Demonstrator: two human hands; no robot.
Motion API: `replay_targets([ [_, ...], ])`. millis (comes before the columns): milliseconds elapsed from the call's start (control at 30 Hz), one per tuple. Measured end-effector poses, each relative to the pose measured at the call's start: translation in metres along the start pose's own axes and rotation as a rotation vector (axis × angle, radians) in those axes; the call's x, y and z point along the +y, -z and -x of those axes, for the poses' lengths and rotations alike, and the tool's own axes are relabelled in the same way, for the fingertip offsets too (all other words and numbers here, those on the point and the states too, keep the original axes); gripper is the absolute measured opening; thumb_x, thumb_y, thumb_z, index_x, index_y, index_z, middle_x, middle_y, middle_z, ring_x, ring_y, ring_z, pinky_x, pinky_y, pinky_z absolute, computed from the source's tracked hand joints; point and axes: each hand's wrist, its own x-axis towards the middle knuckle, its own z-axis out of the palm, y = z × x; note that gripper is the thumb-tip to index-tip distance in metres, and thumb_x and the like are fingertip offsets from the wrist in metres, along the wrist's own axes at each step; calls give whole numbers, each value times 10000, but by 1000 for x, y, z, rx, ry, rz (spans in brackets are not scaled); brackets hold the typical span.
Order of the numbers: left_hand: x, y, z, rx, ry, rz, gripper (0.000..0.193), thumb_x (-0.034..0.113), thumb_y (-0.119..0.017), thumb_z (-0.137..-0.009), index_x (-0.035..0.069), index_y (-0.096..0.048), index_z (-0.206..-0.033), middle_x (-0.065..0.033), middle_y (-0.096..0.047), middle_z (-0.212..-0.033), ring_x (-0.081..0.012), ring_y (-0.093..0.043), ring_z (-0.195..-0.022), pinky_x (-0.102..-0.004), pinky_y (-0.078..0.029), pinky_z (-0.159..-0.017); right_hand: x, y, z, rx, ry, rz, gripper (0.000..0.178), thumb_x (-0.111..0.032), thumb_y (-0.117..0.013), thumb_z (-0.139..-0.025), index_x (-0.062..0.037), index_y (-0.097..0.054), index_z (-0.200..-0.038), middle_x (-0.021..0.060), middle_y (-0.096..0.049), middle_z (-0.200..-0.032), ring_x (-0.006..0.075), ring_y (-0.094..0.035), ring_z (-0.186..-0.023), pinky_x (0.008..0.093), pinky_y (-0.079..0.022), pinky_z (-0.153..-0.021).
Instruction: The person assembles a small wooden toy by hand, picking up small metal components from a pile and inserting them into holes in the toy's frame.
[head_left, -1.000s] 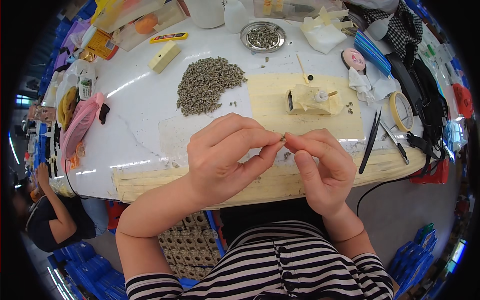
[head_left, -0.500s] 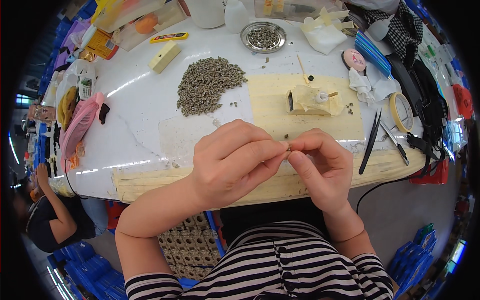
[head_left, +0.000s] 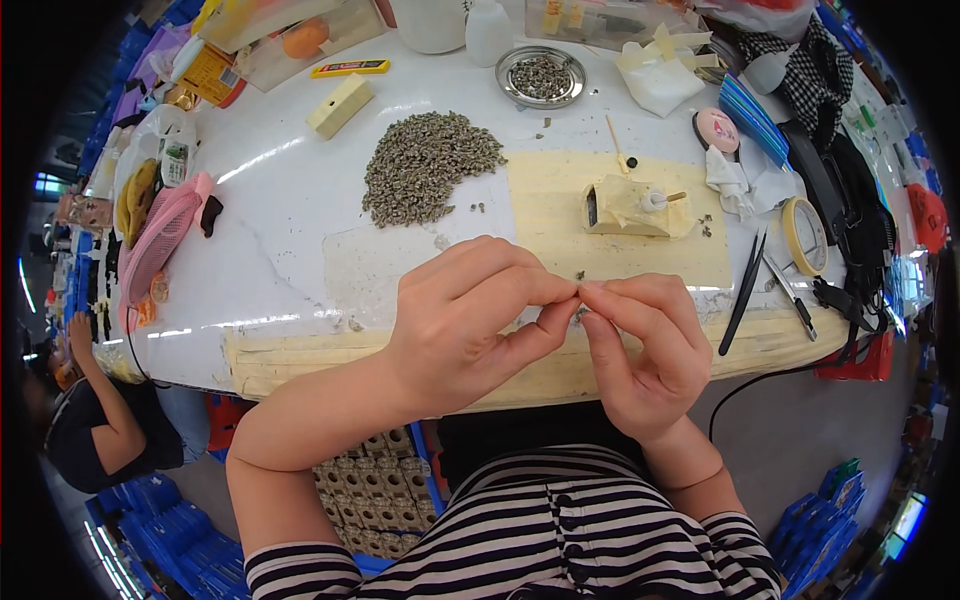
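Over the front edge of the table, the fingertips of my left hand [head_left: 475, 325] and my right hand [head_left: 650, 345] meet. Both hands are pinched closed. Between them is a tiny metal part [head_left: 580, 308], mostly covered by the fingers; its exact kind is too small to tell, and which hand bears it is unclear. Just beyond the fingertips, another small metal piece [head_left: 580, 274] lies on the table. Farther off is a large heap of small grey metal parts [head_left: 425, 168]. A tape-wrapped block with a white nozzle [head_left: 630, 208] stands on the yellowish taped sheet [head_left: 540, 180].
A round metal dish [head_left: 541, 77] of similar parts stands at the back. To the right lie black tweezers [head_left: 743, 295], a craft knife [head_left: 790, 295] and a tape roll [head_left: 804, 236]. A pink mesh pouch [head_left: 160, 250] lies left. Another person [head_left: 115, 420] sits at far left.
My fingertips have shifted slightly, with the right fingers straighter and the thumb lower. The whole view has moved a little. The heap and tools stay where they were.
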Motion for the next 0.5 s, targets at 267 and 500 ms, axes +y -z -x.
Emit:
replay_targets([
  [267, -2, -2, 2, 33, -26, 43, 239, -47, -822, -664, 29, -727, -870, -73, -671, -770, -184, -653, -663, -269, -501, -547, 1, 4, 2, -37, -175, -141, 215, 35, -752, -803, 11, -740, -1016, 123, -692, -929, 217, -648, -813, 286, -506, -725],
  [500, -5, -3, 4, 36, -56, 67, 253, -45, -820, -666, 36, -730, -887, -64, -666, -766, -174, -636, -645, -261, -486, -529, 1, 4, 1, -77, -222, -207, 193, 29, -735, -825, 25, -732, -1017, 119, -693, -910, 205, -645, -819, 281, -504, -733],
])
